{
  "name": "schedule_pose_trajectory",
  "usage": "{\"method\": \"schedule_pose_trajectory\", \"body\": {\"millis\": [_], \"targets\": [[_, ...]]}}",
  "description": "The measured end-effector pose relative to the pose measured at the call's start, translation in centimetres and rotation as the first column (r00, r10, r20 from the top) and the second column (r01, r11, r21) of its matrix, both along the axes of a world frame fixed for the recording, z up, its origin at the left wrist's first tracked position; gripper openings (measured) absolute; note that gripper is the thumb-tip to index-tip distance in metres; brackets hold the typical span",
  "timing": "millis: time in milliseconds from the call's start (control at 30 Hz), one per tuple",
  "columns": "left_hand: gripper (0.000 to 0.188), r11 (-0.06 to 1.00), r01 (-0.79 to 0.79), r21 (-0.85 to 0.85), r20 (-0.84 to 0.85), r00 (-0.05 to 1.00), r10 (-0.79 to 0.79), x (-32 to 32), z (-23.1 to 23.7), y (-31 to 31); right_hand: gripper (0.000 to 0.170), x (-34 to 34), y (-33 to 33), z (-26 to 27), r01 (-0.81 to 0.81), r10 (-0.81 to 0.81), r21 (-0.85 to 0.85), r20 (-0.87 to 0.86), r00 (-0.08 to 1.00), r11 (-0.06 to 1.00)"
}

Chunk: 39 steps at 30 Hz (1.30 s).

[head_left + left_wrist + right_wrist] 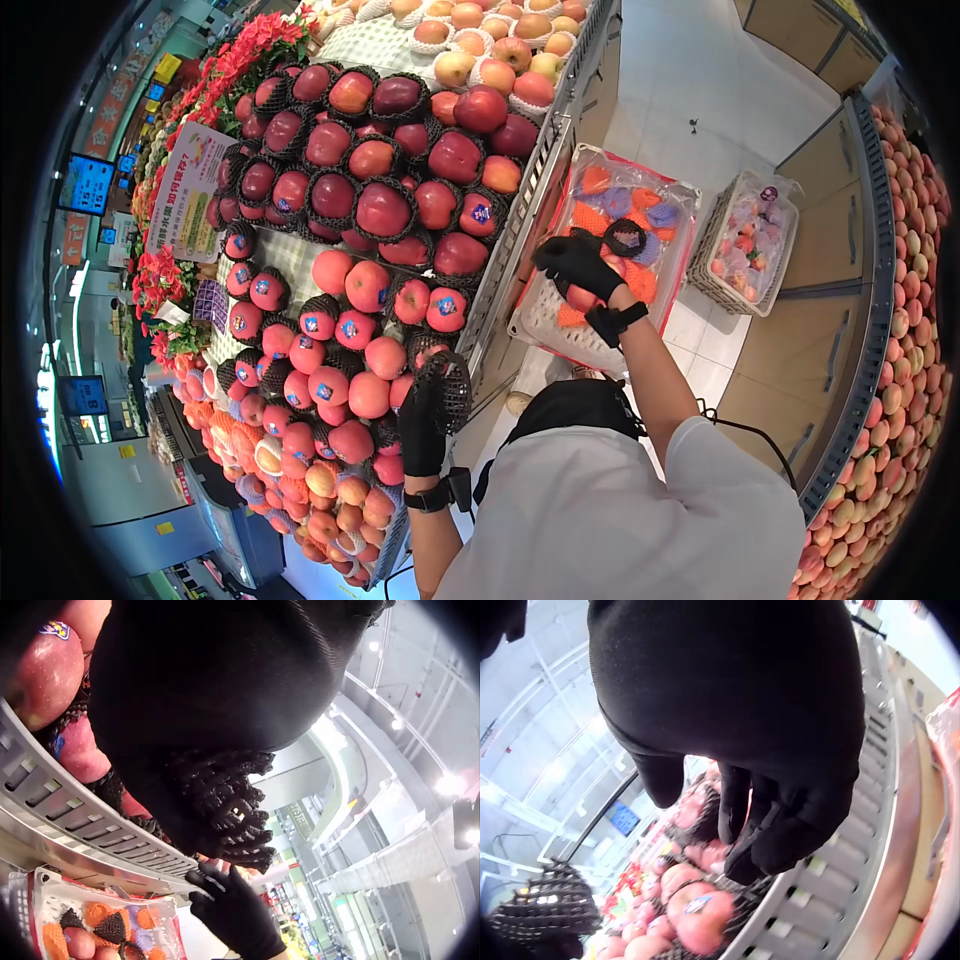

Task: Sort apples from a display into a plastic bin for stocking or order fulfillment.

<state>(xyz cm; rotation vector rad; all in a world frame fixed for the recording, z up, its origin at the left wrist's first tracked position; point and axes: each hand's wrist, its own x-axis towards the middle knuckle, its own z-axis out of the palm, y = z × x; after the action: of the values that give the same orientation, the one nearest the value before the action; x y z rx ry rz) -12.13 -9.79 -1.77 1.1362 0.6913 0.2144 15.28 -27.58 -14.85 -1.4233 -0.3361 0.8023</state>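
Observation:
My left hand [423, 425], in a black glove, holds a black foam fruit net [456, 392] at the front edge of the apple display. The net's frilled mouth is spread out, and it partly hides the fingers in the left wrist view. My right hand [580, 268], also gloved, hangs over a white crate [520, 320], its fingers [780, 844] loosely bent with nothing between them. Beneath that hand in the crate lie red apples [79, 943], orange and purple foam nets, and a black net [625, 238].
Red apples [368, 395], many in black nets, fill the sloping display behind a grey slatted rail [535, 180]. A second basket [735, 295] with bagged fruit stands on the floor by the cabinets. Peaches [900, 400] line the far right. A sign [190, 195] rises among red flowers.

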Motion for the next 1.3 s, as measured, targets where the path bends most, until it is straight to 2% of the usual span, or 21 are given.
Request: {"method": "schedule_pose_trajectory", "body": {"millis": [67,167,200,233,267,333,367,400,433,533,633,667,733,833,867,967,1000,1100,1200,1300], "targets": [[0.040,0.987,0.122,0.100,-0.071,0.991,-0.115,0.1,-1.2,0.3,0.034,-2.4,2.0,0.8,-0.172,0.173,-0.016,0.154,0.973,0.985],[0.036,0.966,0.178,0.190,-0.174,0.974,-0.145,1.1,-3.1,-0.2,0.052,-7.2,3.7,5.7,-0.296,0.314,-0.106,0.330,0.890,0.949],[0.033,0.930,0.253,0.268,-0.266,0.947,-0.181,1.0,-3.8,0.1,0.055,-8.6,4.6,4.6,-0.329,0.331,-0.071,0.372,0.868,0.942],[0.033,0.914,0.285,0.288,-0.249,0.944,-0.216,1.5,-3.4,-0.4,0.059,-9.3,5.2,5.2,-0.363,0.346,-0.038,0.414,0.842,0.931],[0.032,0.897,0.316,0.308,-0.235,0.939,-0.251,2.1,-2.6,-1.3,0.049,-9.6,4.8,5.8,-0.421,0.415,-0.043,0.286,0.864,0.906],[0.032,0.840,0.392,0.375,-0.263,0.914,-0.309,2.4,-2.2,-1.8,0.041,-9.5,4.7,5.6,-0.456,0.462,-0.096,0.310,0.831,0.885],[0.032,0.851,0.403,0.336,-0.265,0.908,-0.325,2.3,-2.2,-1.7,0.037,-9.5,4.5,5.5,-0.473,0.486,-0.123,0.321,0.813,0.872],[0.033,0.861,0.412,0.298,-0.265,0.902,-0.340,2.1,-2.2,-1.6,0.030,-9.6,4.4,4.8,-0.420,0.416,-0.067,0.345,0.842,0.905],[0.034,0.870,0.420,0.260,-0.262,0.897,-0.355,2.1,-2.1,-1.5,0.031,-9.3,4.2,3.6,-0.386,0.408,-0.138,0.384,0.828,0.912],[0.039,0.962,0.272,0.006,-0.179,0.947,-0.266,1.4,-2.5,-1.4,0.026,-7.2,1.8,3.5,-0.207,0.228,-0.096,0.339,0.913,0.974],[0.042,0.959,0.284,0.009,-0.138,0.950,-0.280,0.7,-3.1,0.5,0.024,-3.3,-1.2,1.6,0.095,-0.043,-0.135,0.344,0.938,0.986],[0.042,0.967,0.255,0.003,-0.138,0.958,-0.252,0.4,-3.0,0.8,0.025,-1.9,-2.4,1.2,0.208,-0.148,-0.142,0.348,0.926,0.968],[0.041,0.980,0.198,0.018,-0.143,0.971,-0.193,-0.4,-2.4,1.3,0.028,1.0,-5.1,-0.4,0.449,-0.339,-0.233,0.393,0.855,0.863],[0.040,0.992,0.122,0.036,-0.168,0.979,-0.115,-1.5,-2.3,2.3,0.035,3.9,-8.4,-0.5,0.705,-0.510,-0.253,0.538,0.672,0.663],[0.040,0.995,0.099,0.032,-0.164,0.982,-0.092,-2.0,-2.4,2.7,0.043,4.0,-8.9,0.3,0.742,-0.518,-0.307,0.559,0.647,0.596],[0.039,0.997,0.059,0.048,-0.152,0.987,-0.051,-3.1,-2.6,3.4,0.047,3.6,-9.7,0.3,0.818,-0.322,-0.200,0.849,0.420,0.539],[0.039,0.997,0.048,0.058,-0.145,0.989,-0.039,-3.3,-2.6,3.6,0.049,4.1,-9.5,0.5,0.814,-0.530,-0.282,0.643,0.553,0.508],[0.038,0.996,0.033,0.077,-0.165,0.986,-0.020,-3.5,-2.0,3.8,0.044,3.9,-9.6,0.8,0.740,-0.572,-0.277,0.491,0.657,0.612],[0.037,0.997,0.009,0.078,-0.171,0.985,0.004,-3.1,-0.7,3.7,0.040,3.4,-9.5,-0.8,0.680,-0.562,-0.244,0.410,0.718,0.691],[0.036,0.998,-0.006,0.058,-0.160,0.987,0.015,-3.1,-0.1,3.4,0.037,2.9,-9.7,-1.8,0.624,-0.397,-0.243,0.590,0.703,0.743]]}}
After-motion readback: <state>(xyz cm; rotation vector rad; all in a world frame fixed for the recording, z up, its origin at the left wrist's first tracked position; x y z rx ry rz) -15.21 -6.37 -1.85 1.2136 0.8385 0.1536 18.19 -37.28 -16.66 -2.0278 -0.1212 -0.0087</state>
